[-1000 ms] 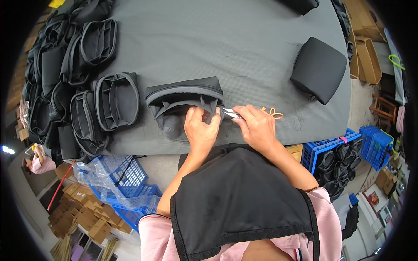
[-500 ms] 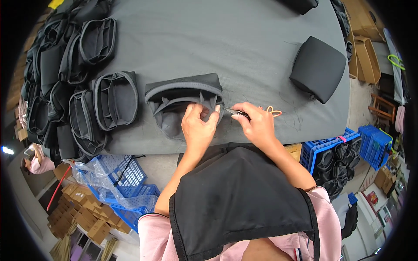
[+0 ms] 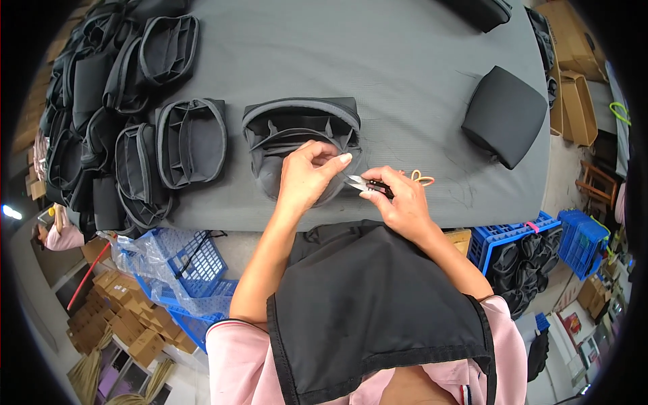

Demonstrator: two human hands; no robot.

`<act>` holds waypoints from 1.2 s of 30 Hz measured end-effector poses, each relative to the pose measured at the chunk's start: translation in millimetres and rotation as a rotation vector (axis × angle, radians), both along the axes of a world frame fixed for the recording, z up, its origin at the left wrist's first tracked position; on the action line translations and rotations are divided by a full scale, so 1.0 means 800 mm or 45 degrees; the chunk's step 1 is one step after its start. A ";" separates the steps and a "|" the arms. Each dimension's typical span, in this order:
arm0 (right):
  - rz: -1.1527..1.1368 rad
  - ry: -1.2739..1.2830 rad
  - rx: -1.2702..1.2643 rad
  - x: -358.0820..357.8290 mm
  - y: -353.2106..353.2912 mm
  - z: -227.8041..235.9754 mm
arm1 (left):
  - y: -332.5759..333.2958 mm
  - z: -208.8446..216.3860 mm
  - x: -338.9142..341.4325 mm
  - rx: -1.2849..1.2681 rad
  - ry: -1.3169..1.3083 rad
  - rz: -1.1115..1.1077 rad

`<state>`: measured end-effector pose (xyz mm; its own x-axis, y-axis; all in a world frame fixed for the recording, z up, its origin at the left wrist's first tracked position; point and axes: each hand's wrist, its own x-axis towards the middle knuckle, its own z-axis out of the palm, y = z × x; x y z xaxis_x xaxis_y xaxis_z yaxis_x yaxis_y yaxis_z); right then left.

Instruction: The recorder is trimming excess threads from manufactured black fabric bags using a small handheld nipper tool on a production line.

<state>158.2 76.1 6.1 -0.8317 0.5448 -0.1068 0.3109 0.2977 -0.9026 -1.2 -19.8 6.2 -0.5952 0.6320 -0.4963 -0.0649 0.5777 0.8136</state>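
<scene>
An unzipped black pouch (image 3: 304,106) with grey inner pockets lies on the table in front of me. My left hand (image 3: 307,175) is closed on its right side, fingers reaching inside and thumb toward the right edge. In my right hand (image 3: 403,200) is a pair of thread snips (image 3: 378,186), black-handled with bare metal blades. The blade tips point left, close to the pouch's near right edge; whether they touch fabric or thread I cannot tell. Orange-handled scissors (image 3: 424,178) lie just beyond my right hand.
Many open black pouches (image 3: 192,143) are heaped along the table's left side. A closed black pouch (image 3: 505,117) sits at the right on the grey table cover (image 3: 405,74), among loose threads. Blue crates (image 3: 480,246) stand below the near edge, and cardboard boxes (image 3: 145,344) lie lower left.
The whole view has shifted slightly. Relative to the pouch, my right hand and the snips have come nearer to me, and the blades show more plainly. My left hand stays at the pouch's right side.
</scene>
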 end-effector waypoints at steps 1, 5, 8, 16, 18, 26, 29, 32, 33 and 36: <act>-0.005 0.045 0.017 -0.001 -0.001 -0.003 | 0.000 0.000 0.000 0.002 0.000 0.002; 0.020 0.064 0.098 -0.001 -0.003 -0.008 | -0.001 -0.002 0.000 0.000 0.001 0.020; 0.042 0.075 0.043 0.004 -0.006 -0.011 | -0.003 0.004 -0.002 0.001 0.010 0.026; -0.148 0.139 -0.368 -0.028 0.002 -0.036 | -0.025 0.053 0.023 0.078 0.625 -0.478; -0.138 0.238 -0.318 -0.046 -0.002 -0.040 | -0.038 0.026 0.036 0.176 0.942 -0.371; 0.246 0.245 -0.118 -0.033 0.034 -0.047 | -0.033 0.021 0.040 0.179 0.897 -0.272; 0.533 0.186 0.034 -0.036 0.058 -0.033 | -0.032 0.025 0.026 -0.164 0.474 -0.392; 0.845 -0.013 -0.174 -0.034 0.072 -0.026 | -0.028 0.028 0.007 -0.196 0.069 -0.760; 0.833 -0.018 -0.178 -0.030 0.073 -0.028 | -0.031 0.021 0.012 -0.196 0.063 -0.772; 0.778 0.017 -0.422 -0.016 0.070 -0.044 | -0.027 0.021 0.030 0.032 -0.654 -0.713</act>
